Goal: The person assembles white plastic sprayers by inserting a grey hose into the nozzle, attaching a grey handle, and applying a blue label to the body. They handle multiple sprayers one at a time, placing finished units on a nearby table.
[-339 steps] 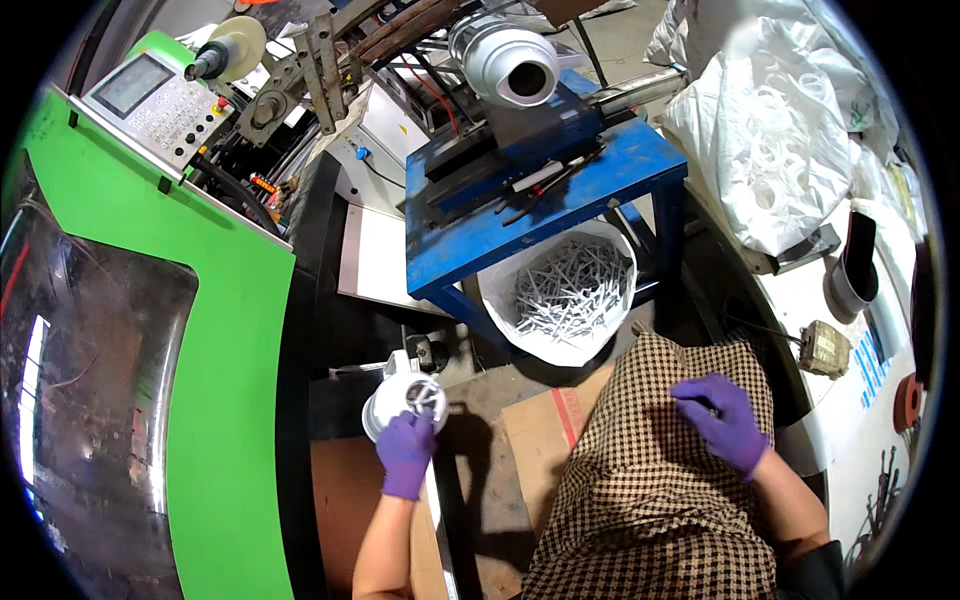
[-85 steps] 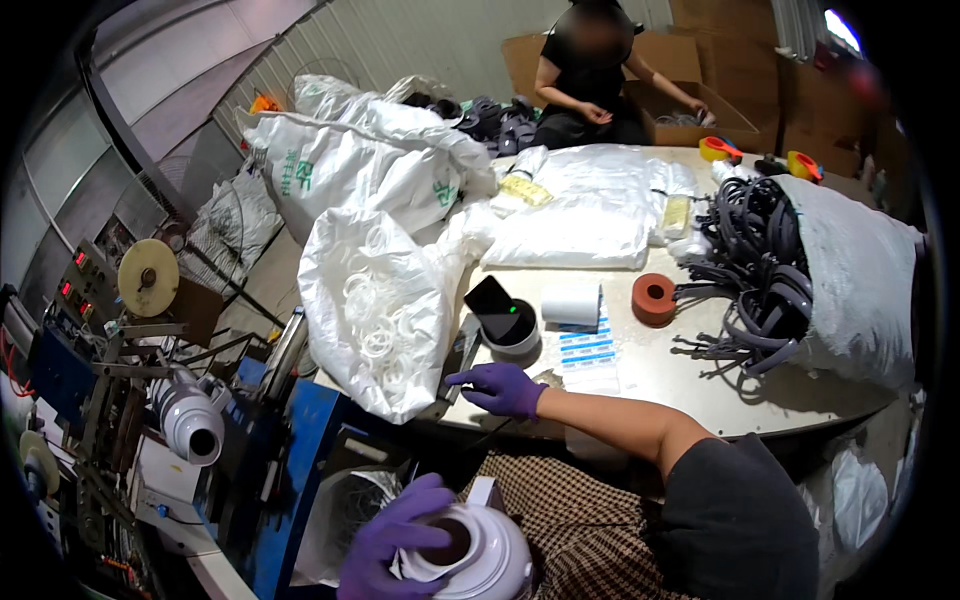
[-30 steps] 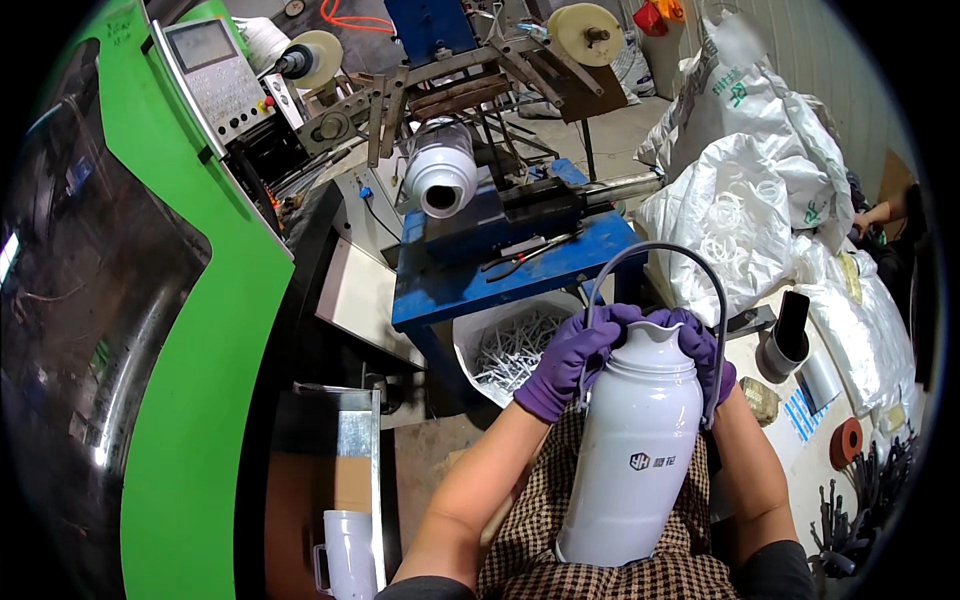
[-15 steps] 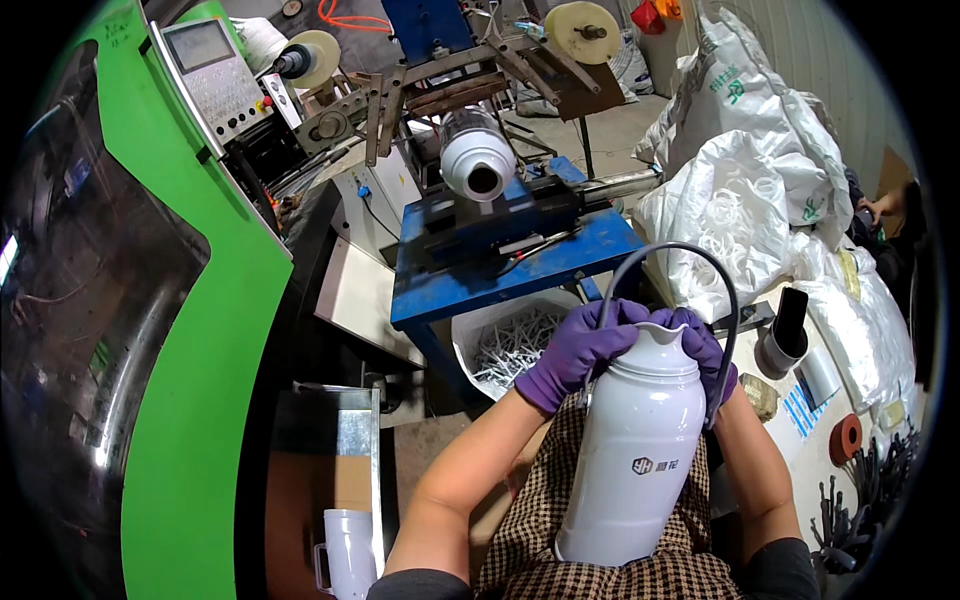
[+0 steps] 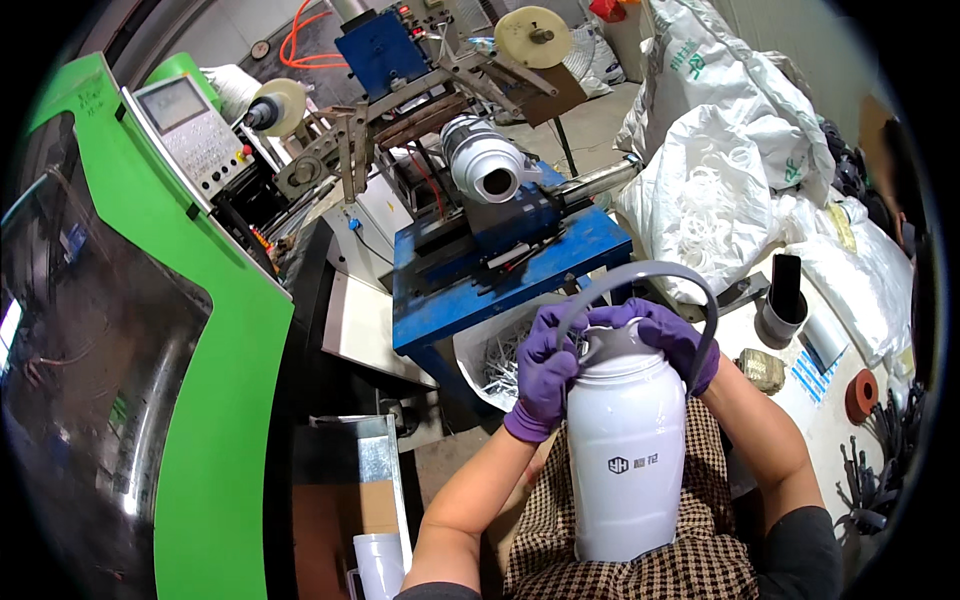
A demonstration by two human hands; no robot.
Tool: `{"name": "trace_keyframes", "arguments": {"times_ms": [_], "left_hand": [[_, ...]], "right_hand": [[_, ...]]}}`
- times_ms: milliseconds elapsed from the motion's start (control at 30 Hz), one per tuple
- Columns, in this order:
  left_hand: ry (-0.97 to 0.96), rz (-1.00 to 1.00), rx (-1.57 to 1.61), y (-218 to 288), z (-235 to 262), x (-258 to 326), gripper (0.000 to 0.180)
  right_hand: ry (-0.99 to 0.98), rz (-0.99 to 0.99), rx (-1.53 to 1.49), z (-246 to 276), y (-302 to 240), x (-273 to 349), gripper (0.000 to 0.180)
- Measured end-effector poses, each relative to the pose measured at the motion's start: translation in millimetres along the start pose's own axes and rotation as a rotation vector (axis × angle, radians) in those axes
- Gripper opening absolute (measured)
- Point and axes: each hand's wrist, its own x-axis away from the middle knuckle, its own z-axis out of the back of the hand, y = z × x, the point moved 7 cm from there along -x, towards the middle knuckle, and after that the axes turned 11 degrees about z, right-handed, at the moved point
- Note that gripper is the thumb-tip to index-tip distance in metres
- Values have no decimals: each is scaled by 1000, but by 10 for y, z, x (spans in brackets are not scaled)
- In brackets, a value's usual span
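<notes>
A white vacuum jug with a small dark print stands upright against my checked apron. Its grey bail handle arches over the neck. Purple gloves cover both hands. My left hand has its fingers closed at the left of the neck, beside the spout and the handle's left side. Bent over the rim from the right, inside the handle's arch, is my right hand. The exact grip of both sets of fingertips is partly hidden.
Ahead, a blue machine table carries a clamped silvery-white jug body. A green machine fills the left. White sacks of plastic rings, a dark phone in a cup and a brown ring are on the right.
The jug has become more upright and its spout has turned to the left. My left hand has dropped down beside the neck; my right hand has come over the rim. The view has shifted slightly.
</notes>
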Motion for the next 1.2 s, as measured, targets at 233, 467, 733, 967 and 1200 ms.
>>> {"name": "trace_keyframes", "arguments": {"times_ms": [233, 467, 733, 967, 1200], "left_hand": [[-297, 500, 513, -300, -239, -213, 98], [-406, 801, 472, -581, -239, -163, 84], [-210, 791, 447, -677, -268, -154, 72], [-326, 814, 600, -686, -501, -185, 58], [-201, 897, 708, -750, -508, -155, 75]], "right_hand": [[373, 532, -411, 480, -41, 256, 54], [314, 359, 792, 73, -522, 463, 28], [148, 669, 1334, -119, -819, 298, 23], [-636, 1352, 1294, -1124, -661, 860, 10], [604, 239, 390, 161, -427, 327, 25]]}}
